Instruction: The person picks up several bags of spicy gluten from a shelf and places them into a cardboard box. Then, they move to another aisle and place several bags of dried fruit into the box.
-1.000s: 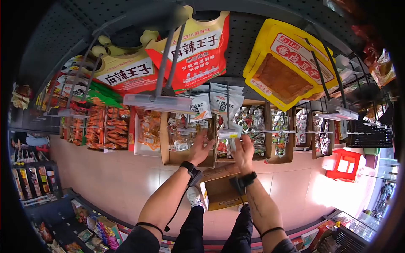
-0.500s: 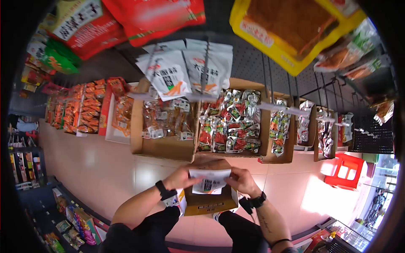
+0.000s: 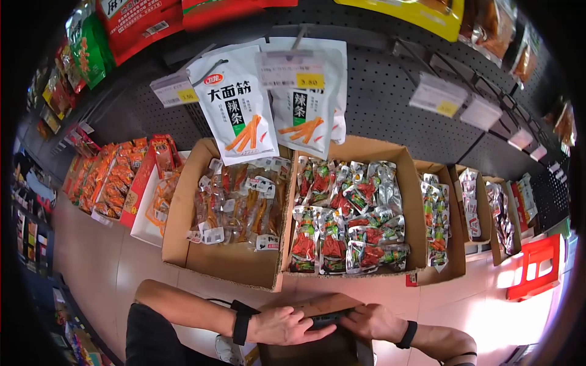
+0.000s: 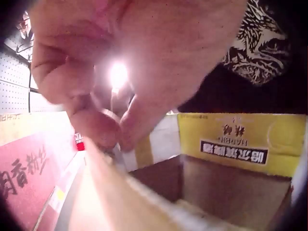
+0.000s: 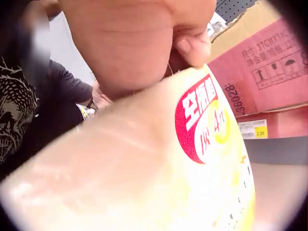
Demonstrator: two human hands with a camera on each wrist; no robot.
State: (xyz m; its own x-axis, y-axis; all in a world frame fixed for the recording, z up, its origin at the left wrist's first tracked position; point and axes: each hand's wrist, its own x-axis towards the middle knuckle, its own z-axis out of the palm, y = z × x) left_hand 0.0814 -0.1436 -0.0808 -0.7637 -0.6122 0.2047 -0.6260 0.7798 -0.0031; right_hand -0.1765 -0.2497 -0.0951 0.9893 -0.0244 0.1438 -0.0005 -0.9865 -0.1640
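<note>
Below the shelf, in the head view, an uncovered cardboard box (image 3: pixel 305 355) has a flap (image 3: pixel 326 304) raised at its far side. My left hand (image 3: pixel 282 325) lies over this flap's left part, and my right hand (image 3: pixel 373 322) grips its right end. A dark strip with lettering shows between them. In the left wrist view the thumb and fingers of the left hand (image 4: pixel 139 53) pinch the blurred cardboard edge (image 4: pixel 139 197), beside the box's yellow wall (image 4: pixel 279 139). The right hand (image 5: pixel 125 43) curls over cardboard (image 5: pixel 120 149) with a red label.
Open cartons of small snack packs (image 3: pixel 348 274) line the shelf beyond the hands. White snack bags (image 3: pixel 238 110) hang above them, with price tags (image 3: pixel 436 94) on hooks. A red stool (image 3: pixel 537 268) stands at the right. A pink carton (image 5: pixel 269 67) is near the right hand.
The white bag held between both hands half a second ago no longer shows in them. Both hands have moved onto the box flap. The head view has shifted closer to the cartons.
</note>
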